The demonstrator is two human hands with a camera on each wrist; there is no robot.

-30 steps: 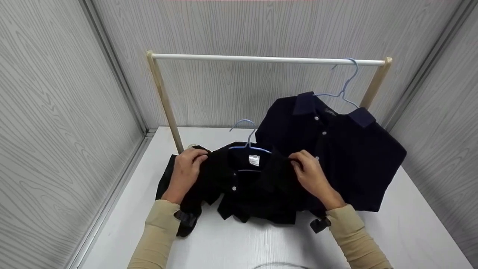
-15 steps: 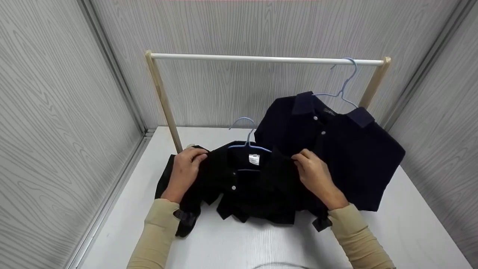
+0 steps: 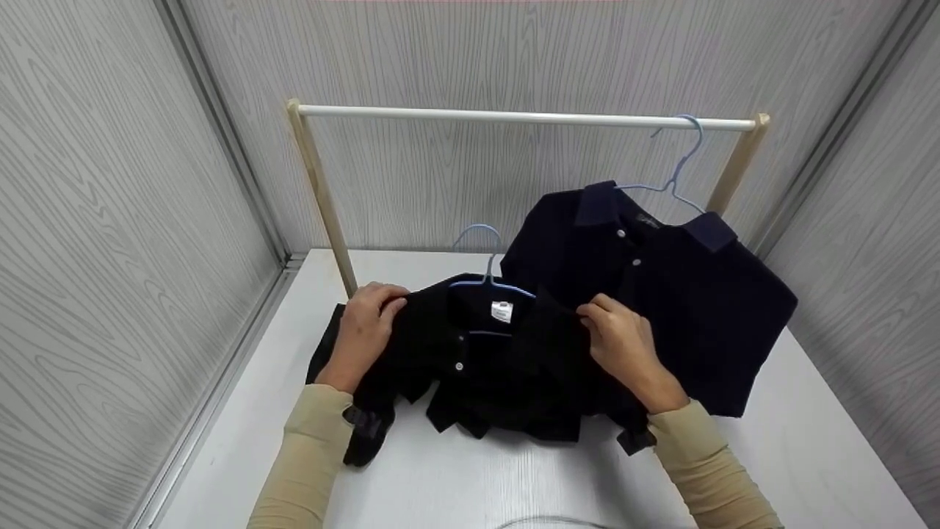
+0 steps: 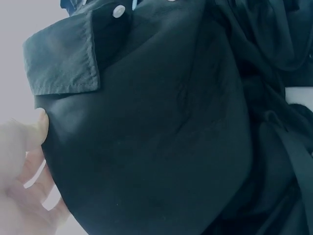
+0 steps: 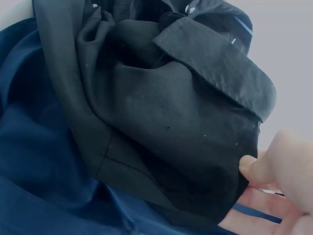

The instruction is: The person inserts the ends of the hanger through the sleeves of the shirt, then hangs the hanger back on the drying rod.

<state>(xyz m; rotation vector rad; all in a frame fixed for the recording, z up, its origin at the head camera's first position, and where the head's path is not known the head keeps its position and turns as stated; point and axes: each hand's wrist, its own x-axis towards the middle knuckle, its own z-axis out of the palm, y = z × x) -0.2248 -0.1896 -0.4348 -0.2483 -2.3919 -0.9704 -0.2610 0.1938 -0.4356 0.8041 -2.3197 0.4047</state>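
A black shirt [image 3: 499, 389] with white buttons and a white neck label lies bunched toward the front of the table. Inside its collar is a light blue hanger [image 3: 488, 281], its hook standing up above the neckline. My left hand [image 3: 367, 327] pinches the shirt at the shoulder on the left, thumb on the front of the cloth in the left wrist view. The opposite shoulder is pinched between the thumb and fingers of my right hand [image 3: 623, 345]. In the right wrist view the black collar [image 5: 220, 63] folds over just above that thumb.
Behind and to the right, a navy shirt [image 3: 683, 316] hangs on another blue hanger [image 3: 672, 184] from the white rail [image 3: 470, 114]. Wooden posts [image 3: 323, 198] carry the rail at both ends. Grey panel walls [image 3: 95, 220] enclose the white table [image 3: 455, 485]. A thin cable curves at the front edge.
The black shirt's neckline and hanger hook have risen slightly. My right hand has shifted a little to the right, still gripping the shoulder; the left has barely moved.
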